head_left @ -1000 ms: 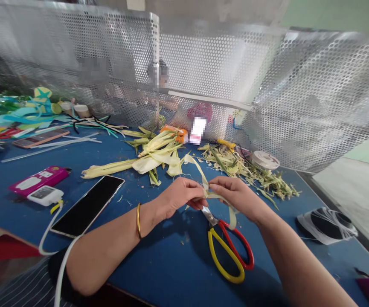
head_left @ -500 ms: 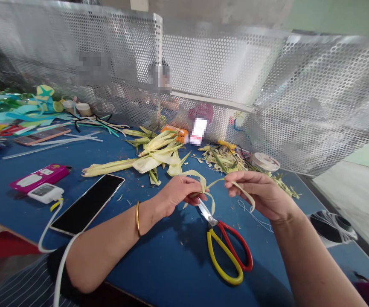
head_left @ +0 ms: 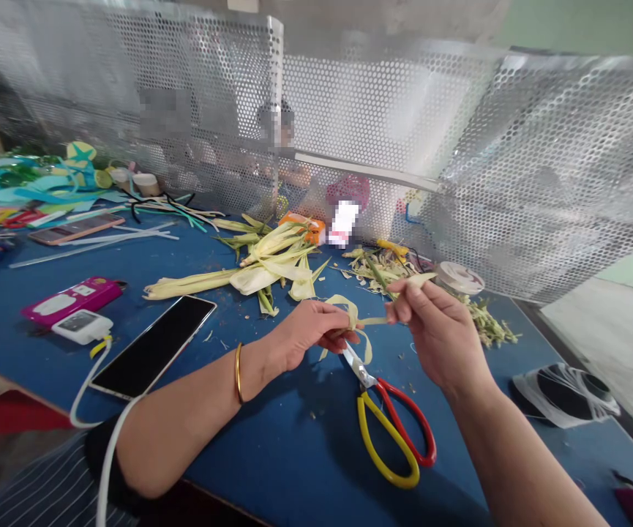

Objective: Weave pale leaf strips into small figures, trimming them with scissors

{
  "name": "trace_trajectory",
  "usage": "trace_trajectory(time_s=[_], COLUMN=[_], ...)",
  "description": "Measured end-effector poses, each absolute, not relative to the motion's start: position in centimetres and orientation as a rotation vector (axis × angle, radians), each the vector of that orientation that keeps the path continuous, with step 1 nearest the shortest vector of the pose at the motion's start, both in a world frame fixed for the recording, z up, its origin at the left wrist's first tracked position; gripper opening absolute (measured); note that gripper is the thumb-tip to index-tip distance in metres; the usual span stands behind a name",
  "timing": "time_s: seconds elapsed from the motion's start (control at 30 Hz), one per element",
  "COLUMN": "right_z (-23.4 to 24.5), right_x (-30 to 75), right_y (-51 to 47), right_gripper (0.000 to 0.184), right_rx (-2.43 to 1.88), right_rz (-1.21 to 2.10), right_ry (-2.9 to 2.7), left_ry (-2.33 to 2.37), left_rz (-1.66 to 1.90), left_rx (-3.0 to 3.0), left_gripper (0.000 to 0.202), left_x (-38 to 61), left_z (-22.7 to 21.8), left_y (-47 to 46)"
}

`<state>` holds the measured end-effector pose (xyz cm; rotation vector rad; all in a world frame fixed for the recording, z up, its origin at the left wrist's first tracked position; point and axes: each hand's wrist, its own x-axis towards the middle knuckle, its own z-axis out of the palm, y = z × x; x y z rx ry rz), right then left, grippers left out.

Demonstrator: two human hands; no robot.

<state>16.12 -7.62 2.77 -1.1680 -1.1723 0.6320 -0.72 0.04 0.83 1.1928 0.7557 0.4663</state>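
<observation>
Over the middle of the blue desk, my left grip pinches the looped pale-green leaf strip; my right grip is closed on its free end, so it stretches taut above the red-and-yellow scissors.

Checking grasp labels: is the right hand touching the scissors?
Apart. Head view: right hand pinches the leaf strip, blue table showing between it and the scissors.
</observation>
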Motion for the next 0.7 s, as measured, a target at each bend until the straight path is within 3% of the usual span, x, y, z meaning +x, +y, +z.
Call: trace_trajectory(time_s=[0.27,0.7], right_z=[2.74,2.61], right_x=[16.03,15.57], right_y=[-8.35,-8.40], right_gripper=[0.030,0.025], right_rx=[-1.674,-1.811], right_rz=[0.467,0.371], right_ry=[-1.643,-1.636], left_ry=[0.727,0.685], left_rz=[0.502,0.491], left_rx=[1.125,1.119], left_gripper=[0.012,0.013], left_x=[-0.66,-0.73], left_z=[0.59,0.27], left_y=[0.13,0.15])
